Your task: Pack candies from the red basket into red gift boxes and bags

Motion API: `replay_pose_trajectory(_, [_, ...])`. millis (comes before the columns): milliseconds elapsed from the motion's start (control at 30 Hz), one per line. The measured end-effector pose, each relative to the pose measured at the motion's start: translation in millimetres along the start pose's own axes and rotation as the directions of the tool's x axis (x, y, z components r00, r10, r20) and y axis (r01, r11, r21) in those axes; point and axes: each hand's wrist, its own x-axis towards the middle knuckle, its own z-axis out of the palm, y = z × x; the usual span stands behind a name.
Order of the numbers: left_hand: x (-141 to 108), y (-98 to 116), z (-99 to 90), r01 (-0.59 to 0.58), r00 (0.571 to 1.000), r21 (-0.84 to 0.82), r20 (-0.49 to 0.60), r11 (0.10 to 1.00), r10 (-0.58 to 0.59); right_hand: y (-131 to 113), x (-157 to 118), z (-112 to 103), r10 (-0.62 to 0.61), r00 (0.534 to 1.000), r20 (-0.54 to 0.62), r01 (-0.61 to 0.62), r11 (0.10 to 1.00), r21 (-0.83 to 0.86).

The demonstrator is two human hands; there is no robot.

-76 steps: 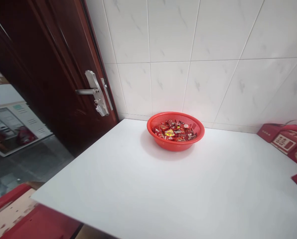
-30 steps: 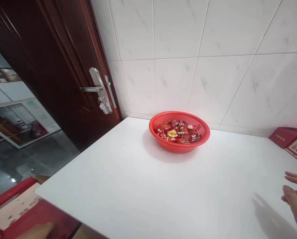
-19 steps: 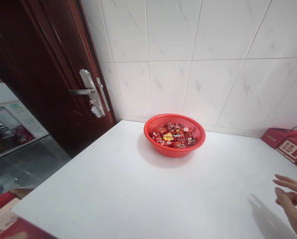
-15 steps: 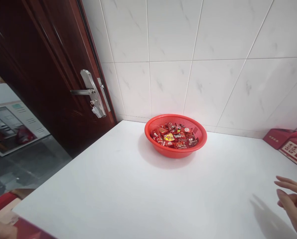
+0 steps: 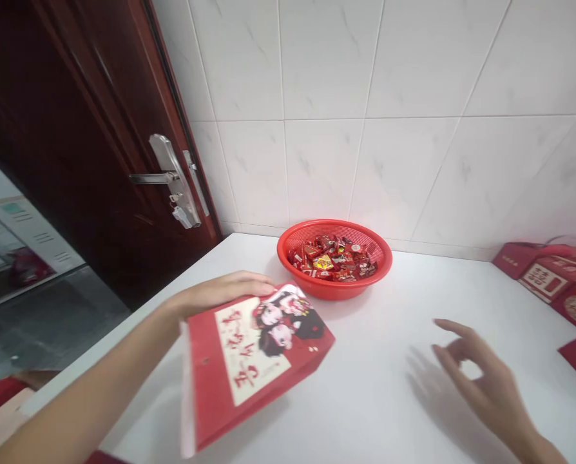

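Observation:
My left hand [image 5: 242,285] is closed on a red paper gift bag [image 5: 208,393], gripping its far side; the thumb is hidden. The bag is tilted above the white table, with a cream panel, red lettering and a cartoon couple on the side facing me. Just beyond it stands a red plastic basket [image 5: 336,291] of wrapped candies [image 5: 348,264]. My right hand [image 5: 481,380] hovers over the table at the right, thumb and fingers curved and apart, with nothing in it.
Several red gift boxes [image 5: 553,277] stand at the right against the tiled wall [image 5: 326,167]. A dark wooden door [image 5: 95,148] with a metal handle [image 5: 155,178] and keys is at the left. The white table [image 5: 365,412] ends along its left edge; a red and cream item [image 5: 2,419] lies low there.
My left hand has come in from the lower left with the gift bag, up close to the basket. My right hand has moved left over the table. The view has shifted slightly right.

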Motion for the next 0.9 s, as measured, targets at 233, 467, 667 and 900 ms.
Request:
replay_pose_trajectory(233, [70,11,67.7,-0.108,0.885,0.057,0.460,0.993,0.070,-49,-5,55,-0.250,0.891,0.379,0.074,0.903,0.423])
replay_pose_trajectory(467, [92,13,88.8,-0.115,0.857,0.059,0.510,0.992,0.069,-51,-2,78,-0.260,0.809,0.528,-0.155,0.771,0.618])
replay_pose_trajectory(667, [78,10,89.4,-0.079,0.891,-0.311,0.405,0.947,0.208,-49,-1,82,0.104,0.918,0.383,-0.289,0.838,0.463])
replay_pose_trajectory(900, [42,6,120.1,-0.363,0.873,-0.251,0.245,0.897,0.422,-45,-12,93,0.101,0.949,0.297,-0.204,0.919,0.338])
